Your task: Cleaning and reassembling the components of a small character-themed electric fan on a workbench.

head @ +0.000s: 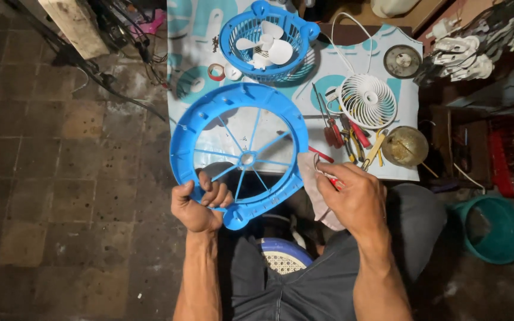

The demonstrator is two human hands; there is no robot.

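Blue fan frame [239,156] hangs tilted above the surface [188,59], its lower rim gripped by left hand [198,205] fingers to steady it. Right hand [352,196] fingers pinch a cloth [312,178] and a red-handled tool [332,181] beside the rim.

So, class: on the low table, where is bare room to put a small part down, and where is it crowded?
Bare cloth shows on the table at its left strip beside the blue basket, and on a small patch between the white fan grille and the round metal disc. It is crowded around the hand tools and brass bowl.
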